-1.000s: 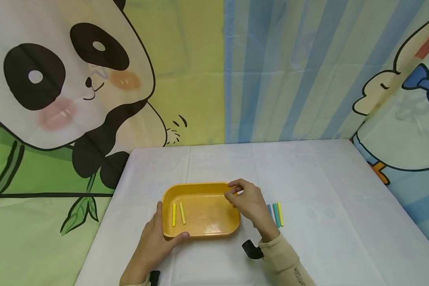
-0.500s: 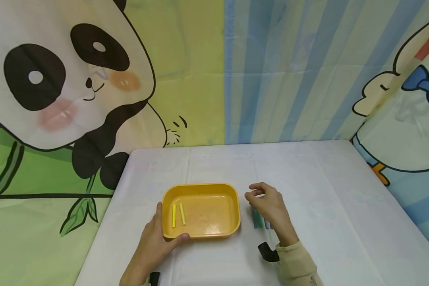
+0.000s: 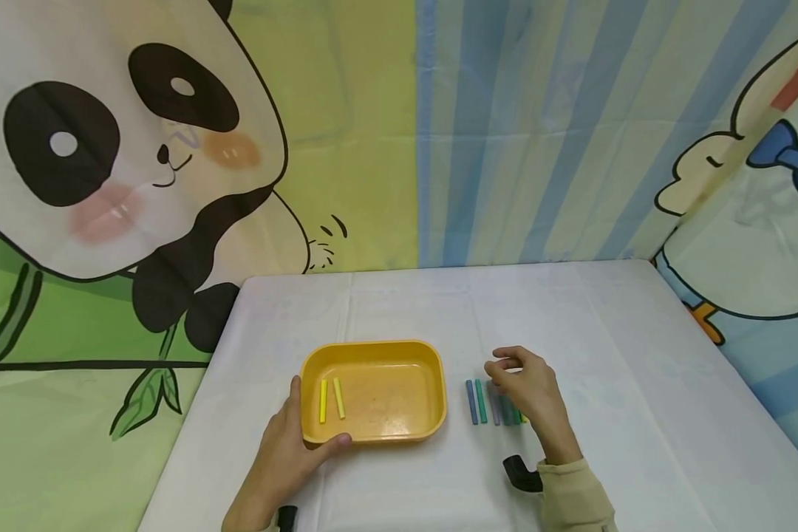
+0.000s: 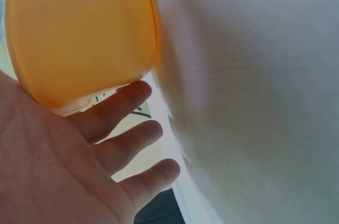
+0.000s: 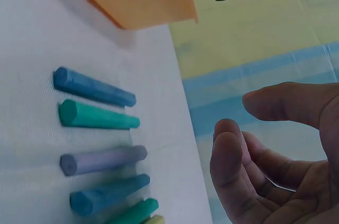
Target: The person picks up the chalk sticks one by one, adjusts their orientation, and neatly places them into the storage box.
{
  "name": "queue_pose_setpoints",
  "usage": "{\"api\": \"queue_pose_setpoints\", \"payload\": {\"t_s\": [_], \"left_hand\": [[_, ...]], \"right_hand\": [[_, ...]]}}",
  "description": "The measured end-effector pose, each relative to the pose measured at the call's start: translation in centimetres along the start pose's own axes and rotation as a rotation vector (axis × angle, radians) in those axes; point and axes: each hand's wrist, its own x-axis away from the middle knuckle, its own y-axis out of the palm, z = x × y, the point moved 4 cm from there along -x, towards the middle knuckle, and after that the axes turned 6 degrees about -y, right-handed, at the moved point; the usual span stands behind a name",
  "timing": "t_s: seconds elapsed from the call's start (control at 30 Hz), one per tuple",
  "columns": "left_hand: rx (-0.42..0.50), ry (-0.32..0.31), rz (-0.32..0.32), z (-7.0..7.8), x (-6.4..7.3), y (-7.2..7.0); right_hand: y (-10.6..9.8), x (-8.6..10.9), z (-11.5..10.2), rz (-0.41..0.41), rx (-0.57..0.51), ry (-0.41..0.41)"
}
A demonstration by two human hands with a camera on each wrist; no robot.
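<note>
Yellow tray sits on the white surface, two yellow sticks lying inside toward its left end. At its near left corner the left hand rests against it, thumb along the near side, fingers straight and spread. To the right of the tray, the right hand hovers above a row of sticks, thumb and fingertips a narrow gap apart, holding nothing. From left to right the row runs blue, green, greyish purple, blue, green, yellow.
</note>
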Motion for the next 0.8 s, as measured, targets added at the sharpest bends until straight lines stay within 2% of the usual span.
{"api": "queue_pose_setpoints", "payload": {"t_s": [0.57, 0.8], "left_hand": [[0.003, -0.011, -0.005, -0.2, 0.1, 0.1], [0.01, 0.008, 0.012, -0.2, 0.1, 0.0]], "right_hand": [[-1.6, 0.6, 2.6, 0.009, 0.007, 0.076], [-2.1, 0.7, 3.4, 0.027, 0.052, 0.055]]}}
